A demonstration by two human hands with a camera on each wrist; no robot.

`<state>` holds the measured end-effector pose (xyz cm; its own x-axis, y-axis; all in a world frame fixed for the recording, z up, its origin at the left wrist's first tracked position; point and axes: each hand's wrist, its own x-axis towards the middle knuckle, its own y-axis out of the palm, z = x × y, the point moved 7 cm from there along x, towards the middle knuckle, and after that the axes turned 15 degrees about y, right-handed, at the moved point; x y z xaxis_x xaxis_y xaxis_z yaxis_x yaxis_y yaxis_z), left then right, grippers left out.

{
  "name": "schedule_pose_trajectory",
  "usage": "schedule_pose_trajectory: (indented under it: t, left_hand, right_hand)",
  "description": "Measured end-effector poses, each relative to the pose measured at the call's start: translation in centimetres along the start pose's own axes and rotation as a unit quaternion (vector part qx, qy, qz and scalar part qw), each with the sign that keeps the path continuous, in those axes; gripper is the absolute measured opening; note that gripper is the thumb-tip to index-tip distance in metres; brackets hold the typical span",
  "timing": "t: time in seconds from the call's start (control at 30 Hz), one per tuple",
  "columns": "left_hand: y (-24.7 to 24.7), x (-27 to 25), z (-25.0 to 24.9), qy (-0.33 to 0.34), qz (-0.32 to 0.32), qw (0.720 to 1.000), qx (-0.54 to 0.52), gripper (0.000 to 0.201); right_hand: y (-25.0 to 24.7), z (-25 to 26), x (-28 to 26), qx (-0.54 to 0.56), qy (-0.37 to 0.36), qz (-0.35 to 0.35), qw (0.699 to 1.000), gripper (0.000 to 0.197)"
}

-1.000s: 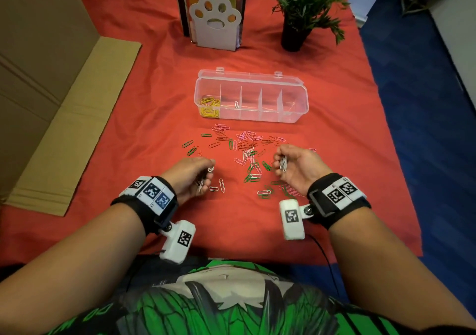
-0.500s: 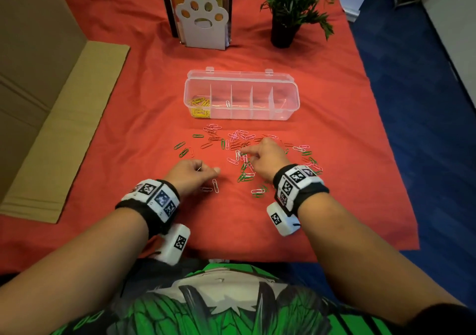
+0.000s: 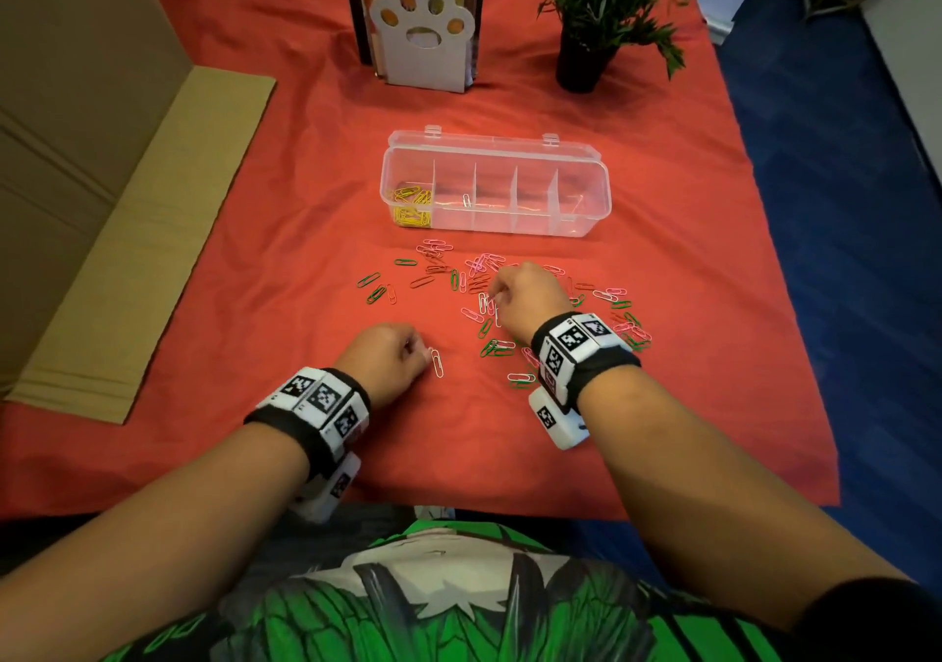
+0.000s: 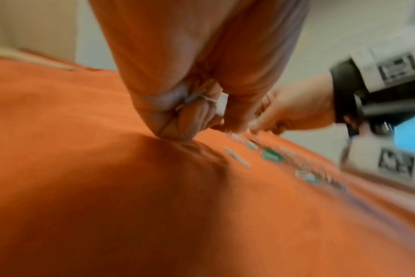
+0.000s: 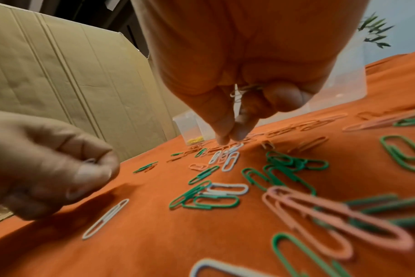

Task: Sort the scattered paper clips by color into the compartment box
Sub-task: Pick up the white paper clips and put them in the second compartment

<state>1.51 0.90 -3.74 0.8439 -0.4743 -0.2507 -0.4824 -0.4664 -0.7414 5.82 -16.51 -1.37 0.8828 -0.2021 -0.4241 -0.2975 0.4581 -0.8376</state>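
A clear compartment box [image 3: 581, 172] stands open mid-table, with yellow clips [image 3: 410, 200] in its leftmost cell and one white clip [image 3: 466, 199] in the cell beside it. Green, pink, red and white scattered paper clips [image 3: 484, 279] lie in front of it. My right hand [image 3: 497, 295] is palm-down over the pile. It keeps white clips [image 5: 239, 91] in its curled fingers while its thumb and forefinger pinch down at more white clips [image 5: 232, 159]. My left hand [image 3: 420, 351] grips white clips [image 4: 201, 97] too, its fingertips beside a lone white clip [image 3: 437, 362] on the cloth.
The red cloth [image 3: 255, 305] covers the table. Flattened cardboard [image 3: 127, 233] lies along the left. A paw-shaped bookend [image 3: 423, 29] with books and a potted plant [image 3: 591, 24] stand at the back. The table's right edge drops to blue floor [image 3: 841, 254].
My right hand has turned palm-down and reached forward and left into the pile. My left hand has turned down, and its fingertips have come beside the lone white clip.
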Motion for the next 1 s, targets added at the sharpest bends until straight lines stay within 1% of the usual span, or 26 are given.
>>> schedule_pose_trajectory:
  t: [0.03,0.07,0.1,0.13,0.17,0.2,0.23,0.27,0.3,0.33,0.37,0.43,0.47,0.5,0.53,0.57,0.67,0.7,0.73,0.77,0.8,0.83,0.9,0.93,0.97,1.0]
  left_hand:
    - [0.1,0.0,0.4,-0.044,-0.011,0.995,-0.091,0.018]
    - [0.3,-0.1,0.8,-0.099,-0.026,0.972,-0.21,0.022]
    - [0.5,-0.4,1.0,-0.15,-0.042,0.93,-0.334,0.024]
    - [0.8,-0.7,0.8,-0.184,-0.049,0.875,-0.444,0.023]
    - [0.8,-0.9,0.3,-0.202,-0.043,0.823,-0.53,0.021]
    - [0.8,-1.1,0.0,-0.209,-0.035,0.785,-0.583,0.022]
    - [0.6,-1.1,-0.4,-0.208,-0.029,0.763,-0.611,0.025]
    - [0.6,-1.0,-0.6,-0.208,-0.026,0.756,-0.62,0.029]
    - [0.8,-0.8,-0.5,-0.215,-0.03,0.763,-0.609,0.031]
    - [1.0,-0.6,-0.4,-0.216,-0.036,0.79,-0.573,0.031]
    - [1.0,-0.3,-0.2,-0.21,-0.045,0.835,-0.507,0.027]
    - [0.4,0.2,0.4,-0.165,-0.045,0.939,-0.3,0.025]
    - [0.1,0.5,0.4,-0.131,-0.036,0.973,-0.187,0.024]
    - [-0.1,0.5,0.1,-0.101,-0.021,0.992,-0.078,0.025]
    - [-0.3,0.6,-0.2,-0.075,-0.009,0.997,0.009,0.026]
    - [-0.2,0.6,-0.5,-0.051,-0.001,0.997,0.061,0.028]
    - [0.5,0.9,-1.3,-0.005,0.023,0.992,0.126,0.023]
    - [0.9,1.0,-1.5,0.004,0.035,0.99,0.139,0.021]
    - [1.2,1.1,-1.6,0.01,0.046,0.988,0.148,0.019]
    - [1.4,1.2,-1.7,0.01,0.057,0.987,0.151,0.018]
    - [1.6,1.3,-1.8,0.009,0.066,0.987,0.147,0.017]
    - [1.7,1.5,-1.8,0.008,0.073,0.988,0.139,0.015]
    - [1.9,1.7,-1.9,0.008,0.088,0.988,0.124,0.012]
    - [2.0,1.8,-2.1,0.008,0.096,0.988,0.123,0.012]
    - [2.1,1.9,-2.2,0.006,0.105,0.987,0.123,0.014]
    - [2.2,1.9,-2.4,0.005,0.112,0.986,0.12,0.016]
  right_hand:
    - [0.4,-0.1,0.1,-0.004,-0.001,0.008,1.0,0.026]
    - [0.6,-0.4,0.2,-0.006,0.004,0.015,1.0,0.027]
    - [0.8,-0.9,0.2,-0.002,0.015,0.018,1.0,0.027]
    - [0.8,-1.5,0.3,0.006,0.028,0.015,0.999,0.025]
    - [0.8,-1.9,0.3,0.009,0.034,0.002,0.999,0.021]
    - [0.7,-2.1,0.3,-0.001,0.035,-0.011,0.999,0.017]
    - [0.6,-2.1,0.2,-0.019,0.031,-0.023,0.999,0.018]
    - [0.8,-1.9,0.1,-0.042,0.025,-0.03,0.998,0.022]
    - [1.0,-1.5,0.0,-0.066,0.014,-0.037,0.997,0.027]
    - [1.4,-1.0,-0.2,-0.088,0.002,-0.045,0.995,0.03]
    - [1.7,-0.6,-0.3,-0.105,-0.011,-0.054,0.993,0.032]
    - [2.3,-0.3,-0.5,-0.115,-0.019,-0.061,0.991,0.032]
    - [2.6,-0.3,-0.5,-0.11,-0.015,-0.056,0.992,0.032]
    - [2.6,-0.5,-0.4,-0.1,-0.008,-0.048,0.994,0.031]
    - [2.7,-0.7,-0.3,-0.09,0.004,-0.035,0.995,0.03]
    - [2.7,-1.0,-0.2,-0.08,0.016,-0.021,0.996,0.029]
    - [2.1,-1.6,-0.1,-0.019,0.056,0.024,0.998,0.015]
    - [1.6,-1.8,-0.1,0.034,0.07,0.038,0.996,0.013]
    - [1.2,-2.0,0.0,0.103,0.088,0.057,0.989,0.018]
    - [0.9,-2.3,0.0,0.191,0.108,0.082,0.972,0.022]
    - [0.7,-2.5,-0.1,0.285,0.13,0.115,0.943,0.022]
    - [0.6,-2.7,-0.3,0.377,0.149,0.149,0.902,0.022]
    - [0.2,-3.0,-0.7,0.536,0.183,0.203,0.799,0.023]
    - [0.0,-3.0,-0.9,0.591,0.194,0.221,0.751,0.023]
    - [-0.2,-3.1,-1.0,0.628,0.2,0.235,0.714,0.022]
    - [-0.3,-3.3,-1.1,0.65,0.206,0.243,0.69,0.021]
